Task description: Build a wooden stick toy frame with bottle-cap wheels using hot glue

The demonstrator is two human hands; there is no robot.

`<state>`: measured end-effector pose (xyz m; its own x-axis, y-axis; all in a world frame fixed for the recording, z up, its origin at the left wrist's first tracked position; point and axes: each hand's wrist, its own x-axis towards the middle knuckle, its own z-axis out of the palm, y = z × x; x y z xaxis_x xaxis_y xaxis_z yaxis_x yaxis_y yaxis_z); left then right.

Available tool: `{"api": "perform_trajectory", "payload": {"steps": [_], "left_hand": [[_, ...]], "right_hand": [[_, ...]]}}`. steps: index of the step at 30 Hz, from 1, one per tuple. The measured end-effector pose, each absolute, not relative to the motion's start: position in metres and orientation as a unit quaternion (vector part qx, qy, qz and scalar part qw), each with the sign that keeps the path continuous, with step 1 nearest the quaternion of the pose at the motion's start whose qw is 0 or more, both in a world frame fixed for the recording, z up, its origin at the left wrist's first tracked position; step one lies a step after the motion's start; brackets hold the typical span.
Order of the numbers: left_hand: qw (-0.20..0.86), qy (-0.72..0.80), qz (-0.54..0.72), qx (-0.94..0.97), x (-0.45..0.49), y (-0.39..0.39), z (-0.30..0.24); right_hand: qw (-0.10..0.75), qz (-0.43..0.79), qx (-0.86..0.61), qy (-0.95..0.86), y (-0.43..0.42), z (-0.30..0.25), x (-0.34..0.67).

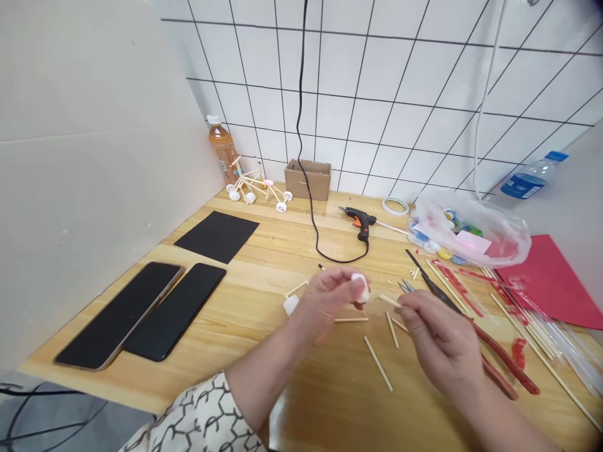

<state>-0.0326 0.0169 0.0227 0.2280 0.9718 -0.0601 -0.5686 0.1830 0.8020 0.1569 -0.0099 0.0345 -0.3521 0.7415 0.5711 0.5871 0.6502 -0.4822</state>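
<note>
My left hand (pixel 330 298) is raised over the wooden table (pixel 264 251) with its fingers pinched on a small white bottle cap (pixel 360 285). My right hand (pixel 436 336) is just to the right, fingers closed on a short wooden stick (pixel 390 301) whose tip points toward the cap. A small gap separates stick and cap. Another white cap (pixel 291 305) lies on the table under my left wrist. Several cut sticks (pixel 377 363) lie between and below the hands.
Red-handled pliers (pixel 499 355) lie right of my right hand. A black glue gun (pixel 360 221) with its cord, a cardboard box (pixel 308 179), a stick model on cap wheels (pixel 257 185), two phones (pixel 146 314), a black sheet (pixel 217 235), a bag of caps (pixel 466 235), red paper (pixel 551 282) and long skewers (pixel 541 358) surround the work spot.
</note>
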Motion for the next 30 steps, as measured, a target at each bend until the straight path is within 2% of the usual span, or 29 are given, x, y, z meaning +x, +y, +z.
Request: {"api": "perform_trajectory", "payload": {"steps": [6,19,30], "left_hand": [[0.767,0.259,0.523,0.266,-0.025,0.013,0.014],[0.798,0.277,0.412,0.34,-0.018,0.006,0.01],[0.826,0.284,0.41,0.262,-0.017,0.008,0.008]], "right_hand": [[0.379,0.171,-0.39,-0.822,-0.022,0.031,0.14],[0.371,0.153,-0.448,-0.799,-0.015,0.024,0.153],[0.324,-0.03,-0.431,-0.842,-0.018,0.019,0.152]]}}
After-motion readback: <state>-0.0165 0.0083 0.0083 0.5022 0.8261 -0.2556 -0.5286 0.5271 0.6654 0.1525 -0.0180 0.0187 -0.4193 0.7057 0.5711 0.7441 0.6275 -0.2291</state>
